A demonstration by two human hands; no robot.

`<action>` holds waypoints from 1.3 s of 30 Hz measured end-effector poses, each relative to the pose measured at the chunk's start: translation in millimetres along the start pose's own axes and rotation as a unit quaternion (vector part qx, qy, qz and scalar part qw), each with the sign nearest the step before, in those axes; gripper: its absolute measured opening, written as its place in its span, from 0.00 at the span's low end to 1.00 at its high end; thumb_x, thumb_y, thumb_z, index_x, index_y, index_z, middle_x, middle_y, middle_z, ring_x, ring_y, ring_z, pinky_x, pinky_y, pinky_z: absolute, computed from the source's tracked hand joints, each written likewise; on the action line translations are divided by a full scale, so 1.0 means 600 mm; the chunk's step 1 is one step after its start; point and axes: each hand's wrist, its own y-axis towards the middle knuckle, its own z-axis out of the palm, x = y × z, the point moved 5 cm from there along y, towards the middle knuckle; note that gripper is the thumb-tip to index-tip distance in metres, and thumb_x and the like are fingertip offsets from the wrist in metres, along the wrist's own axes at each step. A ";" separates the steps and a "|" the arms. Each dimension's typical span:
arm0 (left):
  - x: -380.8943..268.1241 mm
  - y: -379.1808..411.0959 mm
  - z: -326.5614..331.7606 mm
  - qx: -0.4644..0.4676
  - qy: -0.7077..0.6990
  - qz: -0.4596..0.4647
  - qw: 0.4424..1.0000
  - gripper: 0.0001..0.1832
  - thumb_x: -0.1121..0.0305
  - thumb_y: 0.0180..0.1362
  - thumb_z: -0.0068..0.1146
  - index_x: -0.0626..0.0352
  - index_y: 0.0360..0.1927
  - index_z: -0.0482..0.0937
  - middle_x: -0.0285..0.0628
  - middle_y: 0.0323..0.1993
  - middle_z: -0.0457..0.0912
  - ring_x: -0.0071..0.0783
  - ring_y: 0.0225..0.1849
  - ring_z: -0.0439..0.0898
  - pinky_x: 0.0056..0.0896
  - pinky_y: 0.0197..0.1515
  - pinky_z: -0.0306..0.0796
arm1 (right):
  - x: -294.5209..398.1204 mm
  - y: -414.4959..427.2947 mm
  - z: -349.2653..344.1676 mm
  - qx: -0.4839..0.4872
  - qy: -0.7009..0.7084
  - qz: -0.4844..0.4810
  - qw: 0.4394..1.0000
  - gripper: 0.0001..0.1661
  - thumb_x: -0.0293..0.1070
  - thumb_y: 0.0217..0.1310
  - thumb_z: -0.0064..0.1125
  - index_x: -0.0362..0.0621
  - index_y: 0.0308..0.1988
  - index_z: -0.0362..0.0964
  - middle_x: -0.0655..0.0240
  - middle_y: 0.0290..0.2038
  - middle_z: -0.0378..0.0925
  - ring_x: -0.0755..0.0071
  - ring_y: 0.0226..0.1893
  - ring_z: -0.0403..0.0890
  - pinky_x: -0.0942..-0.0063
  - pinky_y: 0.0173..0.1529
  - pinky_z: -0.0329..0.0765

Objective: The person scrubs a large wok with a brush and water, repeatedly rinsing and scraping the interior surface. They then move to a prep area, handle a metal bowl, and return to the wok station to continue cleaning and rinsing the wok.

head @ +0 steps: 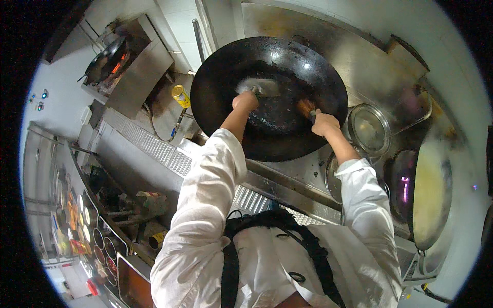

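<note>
A large black iron wok fills the space before me, its inside wet and shiny. My left hand grips the short handle of a flat grey scoop-like tool over the wok's middle. Blur hides that tool's exact kind. In my right hand is a brown bristle wok brush, held by its dark grip. Its bristles are at or near the wok's right inner wall; contact is hard to tell.
Right of the wok sits a round metal strainer, with a pan of yellowish liquid farther right. A yellow tin can stands left of the wok. Beyond it, another wok rests by glowing orange light. Food containers line the lower left.
</note>
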 end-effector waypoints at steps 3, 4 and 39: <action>0.021 0.002 -0.016 0.049 0.046 -0.054 0.996 0.25 0.65 0.51 0.51 0.47 0.56 0.68 0.38 0.46 0.78 0.37 0.47 0.78 0.41 0.42 0.74 | 0.020 0.033 0.050 -0.013 -0.030 -0.027 0.999 0.40 0.31 0.44 0.49 0.44 0.60 0.51 0.52 0.45 0.73 0.51 0.46 0.75 0.60 0.48 0.72; 0.033 0.003 -0.018 0.050 0.059 -0.062 0.995 0.24 0.66 0.52 0.51 0.48 0.55 0.69 0.38 0.45 0.78 0.37 0.47 0.78 0.40 0.42 0.74 | 0.033 0.037 0.058 -0.006 -0.042 -0.051 0.998 0.41 0.31 0.43 0.50 0.45 0.61 0.51 0.52 0.46 0.73 0.51 0.47 0.74 0.60 0.49 0.72; 0.133 -0.020 0.027 0.075 0.005 0.018 0.997 0.15 0.68 0.51 0.48 0.61 0.43 0.72 0.44 0.39 0.80 0.38 0.41 0.79 0.35 0.42 0.72 | 0.045 0.100 0.008 0.050 -0.048 -0.070 0.995 0.49 0.33 0.35 0.57 0.47 0.62 0.51 0.49 0.52 0.67 0.52 0.51 0.71 0.65 0.53 0.69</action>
